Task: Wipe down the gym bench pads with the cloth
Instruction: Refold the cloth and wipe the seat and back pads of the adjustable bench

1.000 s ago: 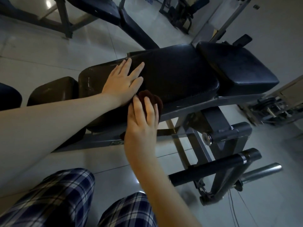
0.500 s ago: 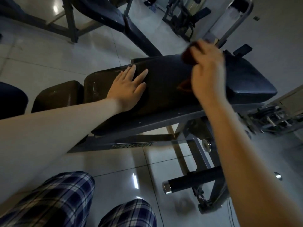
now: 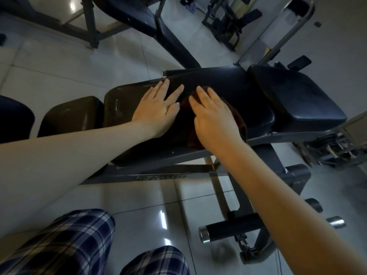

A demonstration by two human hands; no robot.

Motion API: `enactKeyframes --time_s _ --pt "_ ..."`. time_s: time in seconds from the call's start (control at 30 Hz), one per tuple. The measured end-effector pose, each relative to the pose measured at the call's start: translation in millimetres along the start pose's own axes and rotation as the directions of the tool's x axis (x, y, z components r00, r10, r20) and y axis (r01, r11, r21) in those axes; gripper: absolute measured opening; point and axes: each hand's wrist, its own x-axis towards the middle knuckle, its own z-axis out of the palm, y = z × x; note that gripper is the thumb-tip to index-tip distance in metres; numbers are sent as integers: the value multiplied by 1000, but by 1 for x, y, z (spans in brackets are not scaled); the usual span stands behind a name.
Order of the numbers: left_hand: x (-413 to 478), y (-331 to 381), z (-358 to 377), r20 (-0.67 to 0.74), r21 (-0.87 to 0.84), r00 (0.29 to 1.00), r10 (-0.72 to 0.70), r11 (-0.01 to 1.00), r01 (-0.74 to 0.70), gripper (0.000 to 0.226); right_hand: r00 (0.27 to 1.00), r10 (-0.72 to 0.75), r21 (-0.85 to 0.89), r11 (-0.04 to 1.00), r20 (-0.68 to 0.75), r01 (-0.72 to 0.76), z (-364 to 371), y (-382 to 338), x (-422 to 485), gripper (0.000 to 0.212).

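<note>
The worktop here is a gym bench with three pads in a row. The long middle pad [image 3: 228, 90] carries both hands. The square pad [image 3: 294, 100] lies to its right and the small pad [image 3: 73, 114] to its left, each just beside it.

Progress, as a judgement: wiping is under way on the middle pad. No wet streak or change of sheen marks a finished zone, so completed area cannot be confirmed. The square pad and the small pad show no sign of contact and are best counted as remaining, along with the pad edges.

The left hand [image 3: 158, 110] lies flat on the middle pad, fingers spread, holding nothing; it braces the body. The right hand [image 3: 214, 120] lies flat just beside it, fingers extended, pressing down on the cloth rather than clamped around it.

The cloth [image 3: 241, 122], dark brown, sits between the right palm and the middle pad, showing around the hand.
</note>
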Motion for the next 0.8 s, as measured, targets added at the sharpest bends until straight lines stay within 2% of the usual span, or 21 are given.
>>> enactKeyframes --time_s 0.1,0.2,0.27,0.4,0.6,0.8 --pt "1 -2 -1 6 -6 1000 -4 1000 4 52 999 21 1 1000 -43 -21 5 2 47 48" --pt "0 1 -3 26 15 999 -19 1000 19 65 999 34 -16 999 -42 -35 10 2 78 47" --pt "-1 1 -4 28 40 1000 -13 999 12 58 999 24 -23 999 -22 -24 9 2 84 48" --pt "-2 4 -6 29 21 1000 -3 1000 2 58 998 17 18 1000 61 -18 -2 4 63 53" --pt "-3 6 -5 6 -12 999 -40 999 40 54 995 -54 2 999 88 54 -6 1 -28 66" --pt "2 1 -2 4 26 1000 -10 1000 10 54 999 -15 -6 1000 46 15 2 0 0 57"
